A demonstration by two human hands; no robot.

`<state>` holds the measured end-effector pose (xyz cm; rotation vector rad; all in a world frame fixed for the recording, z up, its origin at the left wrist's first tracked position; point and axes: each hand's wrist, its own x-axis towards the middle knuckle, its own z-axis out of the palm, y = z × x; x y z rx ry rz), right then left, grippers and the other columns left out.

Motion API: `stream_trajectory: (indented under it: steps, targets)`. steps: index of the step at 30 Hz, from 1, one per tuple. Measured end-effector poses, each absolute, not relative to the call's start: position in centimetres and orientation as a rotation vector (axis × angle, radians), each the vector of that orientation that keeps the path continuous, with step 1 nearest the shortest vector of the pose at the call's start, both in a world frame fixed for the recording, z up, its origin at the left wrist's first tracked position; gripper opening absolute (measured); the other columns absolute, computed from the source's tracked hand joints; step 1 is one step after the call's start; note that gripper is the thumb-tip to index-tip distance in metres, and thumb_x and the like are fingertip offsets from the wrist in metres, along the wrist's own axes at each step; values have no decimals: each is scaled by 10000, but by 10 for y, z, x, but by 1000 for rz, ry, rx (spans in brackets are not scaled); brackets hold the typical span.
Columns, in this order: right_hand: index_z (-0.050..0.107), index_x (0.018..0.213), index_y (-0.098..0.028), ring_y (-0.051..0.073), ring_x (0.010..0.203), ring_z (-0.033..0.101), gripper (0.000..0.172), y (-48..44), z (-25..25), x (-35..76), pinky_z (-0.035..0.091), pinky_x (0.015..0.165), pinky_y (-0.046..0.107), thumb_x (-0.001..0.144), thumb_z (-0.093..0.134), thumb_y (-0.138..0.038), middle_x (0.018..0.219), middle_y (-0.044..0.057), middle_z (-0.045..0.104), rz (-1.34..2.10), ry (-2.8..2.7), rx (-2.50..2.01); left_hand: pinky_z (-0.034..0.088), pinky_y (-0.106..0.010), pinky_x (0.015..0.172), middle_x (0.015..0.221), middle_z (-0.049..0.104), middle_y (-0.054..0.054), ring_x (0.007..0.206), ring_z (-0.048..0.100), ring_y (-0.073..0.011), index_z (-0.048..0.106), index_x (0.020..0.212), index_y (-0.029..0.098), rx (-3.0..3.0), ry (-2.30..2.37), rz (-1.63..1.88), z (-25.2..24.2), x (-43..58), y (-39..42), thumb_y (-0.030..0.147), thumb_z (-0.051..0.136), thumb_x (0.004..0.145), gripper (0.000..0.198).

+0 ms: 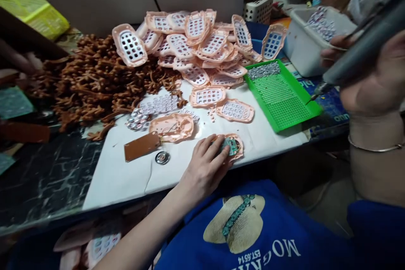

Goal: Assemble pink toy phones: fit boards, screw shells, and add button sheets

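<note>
Circuit board (233, 146) partly hidden by left hand (205, 162), blurred screwdriver (360, 57) cut off at right edge.

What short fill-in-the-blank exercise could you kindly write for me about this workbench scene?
1. The left hand rests over a pink shell containing a circuit board coloured ____.
2. The right hand holds a screwdriver, and a bracelet circles its ____.
3. In the picture, the brown parts are heaped to the ____ of the piled shells.
4. The round metal part lies on a surface coloured ____.

Missing words: green; wrist; left; white.
</note>
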<state>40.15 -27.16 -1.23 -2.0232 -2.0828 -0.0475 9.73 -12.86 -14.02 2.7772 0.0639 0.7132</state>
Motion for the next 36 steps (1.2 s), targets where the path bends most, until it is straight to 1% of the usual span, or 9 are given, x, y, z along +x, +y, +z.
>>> stream_trajectory:
  steps: [1, 3, 4, 6, 9, 12, 22, 30, 36]
  targets:
    - [420, 1346, -256, 265, 1152, 561, 561, -272, -13, 408, 512, 804, 426, 1002, 40, -484, 1093, 130, 597, -67, -1805, -1910, 474, -544, 983, 1326, 589, -221, 1272, 489, -357, 556, 1207, 116, 2785, 72, 723, -140, 101, -131, 184, 639, 866, 357]
    - [514, 1207, -338, 199, 894, 637, 350, -266, -20, 420, 531, 709, 350, 937, 427, -544, 965, 37, 599, 6, -1282, -1531, 480, -535, 975, 1330, 593, -215, 1257, 499, -351, 567, 1197, 111, 2801, 73, 718, -138, 111, -139, 196, 625, 882, 332]
    - [561, 1124, -358, 164, 716, 623, 342, -261, -24, 425, 519, 611, 315, 829, 619, -521, 873, -4, 587, 68, -1127, -1358, 481, -527, 974, 1344, 590, -205, 1249, 503, -347, 575, 1190, 107, 2814, 78, 703, -136, 117, -143, 200, 617, 889, 318]
    - [621, 1016, -361, 125, 512, 533, 386, -247, -34, 430, 454, 472, 293, 670, 783, -421, 748, -42, 559, 172, -1002, -1197, 480, -515, 967, 1387, 576, -160, 1238, 505, -348, 596, 1168, 112, 2858, 86, 657, -132, 127, -151, 206, 603, 900, 284]
    - [639, 936, -351, 116, 461, 486, 287, -226, -47, 427, 404, 432, 292, 692, 779, -407, 644, -52, 535, 127, -925, -1172, 477, -508, 941, 1426, 562, -55, 1243, 498, -365, 628, 1121, 145, 2954, 70, 593, -127, 135, -155, 217, 592, 911, 225]
    - [623, 897, -326, 116, 431, 463, 273, -212, -58, 421, 362, 406, 295, 717, 759, -479, 584, -60, 490, 81, -894, -1130, 470, -508, 935, 1450, 537, -14, 1261, 489, -380, 644, 1092, 162, 3017, 31, 570, -127, 134, -154, 226, 594, 912, 197]
    - [565, 1007, -371, 162, 462, 484, 296, -189, -83, 417, 385, 468, 356, 803, 673, -557, 675, -44, 546, 7, -943, -1187, 451, -520, 986, 1480, 506, -6, 1288, 476, -392, 658, 994, 186, 3030, 42, 536, -131, 131, -154, 246, 625, 890, 124]
    - [567, 969, -345, 137, 448, 478, 300, -186, -87, 418, 414, 473, 334, 788, 693, -547, 583, -63, 504, 17, -947, -1168, 442, -522, 1014, 1495, 489, -6, 1307, 454, -398, 656, 1011, 191, 3041, 22, 510, -133, 128, -152, 263, 629, 883, 149]
    - [550, 942, -344, 142, 447, 475, 308, -185, -88, 416, 424, 468, 347, 772, 704, -551, 599, -57, 509, -24, -921, -1202, 427, -533, 1039, 1517, 461, -13, 1323, 432, -401, 653, 1044, 192, 3039, 21, 489, -134, 127, -153, 253, 626, 875, 182]
